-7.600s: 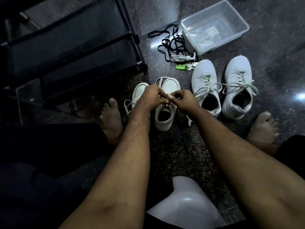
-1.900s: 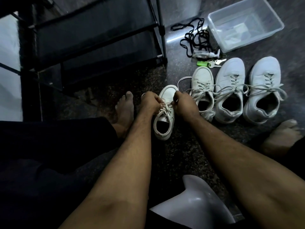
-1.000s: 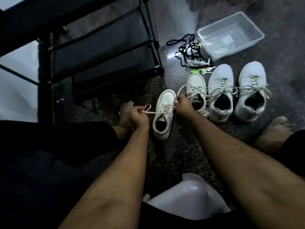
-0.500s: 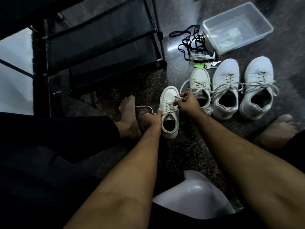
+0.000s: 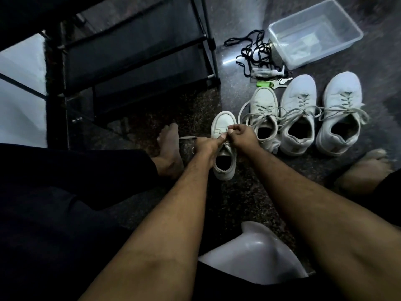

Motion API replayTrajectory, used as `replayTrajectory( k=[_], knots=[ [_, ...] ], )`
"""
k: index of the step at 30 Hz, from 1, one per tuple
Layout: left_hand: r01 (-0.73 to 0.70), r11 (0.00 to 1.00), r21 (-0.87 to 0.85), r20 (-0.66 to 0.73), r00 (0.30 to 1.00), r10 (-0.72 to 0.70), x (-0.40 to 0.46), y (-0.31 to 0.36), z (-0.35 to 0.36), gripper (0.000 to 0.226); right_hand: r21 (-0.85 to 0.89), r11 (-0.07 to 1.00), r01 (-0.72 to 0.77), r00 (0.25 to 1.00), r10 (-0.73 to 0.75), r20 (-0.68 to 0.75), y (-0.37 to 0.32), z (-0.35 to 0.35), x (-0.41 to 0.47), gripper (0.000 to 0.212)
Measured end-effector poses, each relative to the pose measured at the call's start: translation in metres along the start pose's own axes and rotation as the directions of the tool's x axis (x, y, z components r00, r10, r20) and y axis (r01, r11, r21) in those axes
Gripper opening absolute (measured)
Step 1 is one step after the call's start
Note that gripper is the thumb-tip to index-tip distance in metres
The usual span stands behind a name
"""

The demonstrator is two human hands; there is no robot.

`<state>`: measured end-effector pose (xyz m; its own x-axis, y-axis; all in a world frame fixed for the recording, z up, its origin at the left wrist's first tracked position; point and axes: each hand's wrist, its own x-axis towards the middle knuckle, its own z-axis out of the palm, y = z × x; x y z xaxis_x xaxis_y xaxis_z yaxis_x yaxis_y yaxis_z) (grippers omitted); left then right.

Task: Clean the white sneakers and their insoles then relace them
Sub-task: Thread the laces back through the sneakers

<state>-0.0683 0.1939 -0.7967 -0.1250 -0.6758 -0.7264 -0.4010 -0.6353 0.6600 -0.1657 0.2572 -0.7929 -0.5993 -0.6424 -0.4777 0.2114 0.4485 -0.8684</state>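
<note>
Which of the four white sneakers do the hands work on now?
The leftmost sneaker, the small one set nearer the person. Both hands pinch its lace; the other three stand untouched in a row.

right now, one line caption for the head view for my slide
Both hands, left and right, pinch the lace on the leftmost sneaker, three more sneakers lined up alongside.

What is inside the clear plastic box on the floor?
The clear plastic box holds a pale flat item, too blurred to name. No shoe is in it.
</note>
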Motion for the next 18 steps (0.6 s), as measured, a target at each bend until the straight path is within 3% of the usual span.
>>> replayTrajectory(
  k=[4,7,8,12,13,15,18],
  knots=[
    [0.026,0.998,0.064,-0.137,0.99,-0.017,0.089,-0.057,0.005,0.102,0.171,0.985,-0.032,0.999,0.039,-0.036,0.002,-0.005,-0.001,0.014],
    [0.139,0.978,0.157,-0.177,0.978,-0.111,0.097,-0.068,0.005,0.116,0.18,0.982,-0.059,0.996,0.069,-0.049,0.004,-0.009,0.0,0.018],
    [0.143,0.975,0.168,-0.136,0.983,-0.121,0.06,-0.049,0.003,0.104,0.186,0.98,-0.066,0.996,0.076,-0.045,0.005,-0.009,0.0,0.019],
    [0.088,0.967,0.241,0.057,0.993,-0.105,-0.01,-0.006,0.0,0.015,0.263,0.961,-0.087,0.988,0.117,-0.1,-0.003,-0.006,0.0,0.025],
    [0.07,0.976,0.208,0.06,0.995,-0.085,-0.012,-0.001,0.001,0.008,0.301,0.949,-0.09,0.986,0.127,-0.105,-0.007,-0.006,0.0,0.026],
    [0.029,0.997,0.077,0.06,0.998,-0.034,-0.014,0.008,0.004,0.02,0.421,0.901,-0.103,0.987,0.144,-0.068,-0.013,-0.006,-0.001,0.026],
    [0.023,0.96,-0.278,0.14,0.99,0.017,-0.021,0.022,0.009,0.025,0.471,0.874,-0.124,0.99,0.14,0.001,-0.018,-0.006,-0.003,0.026]
  ],
)
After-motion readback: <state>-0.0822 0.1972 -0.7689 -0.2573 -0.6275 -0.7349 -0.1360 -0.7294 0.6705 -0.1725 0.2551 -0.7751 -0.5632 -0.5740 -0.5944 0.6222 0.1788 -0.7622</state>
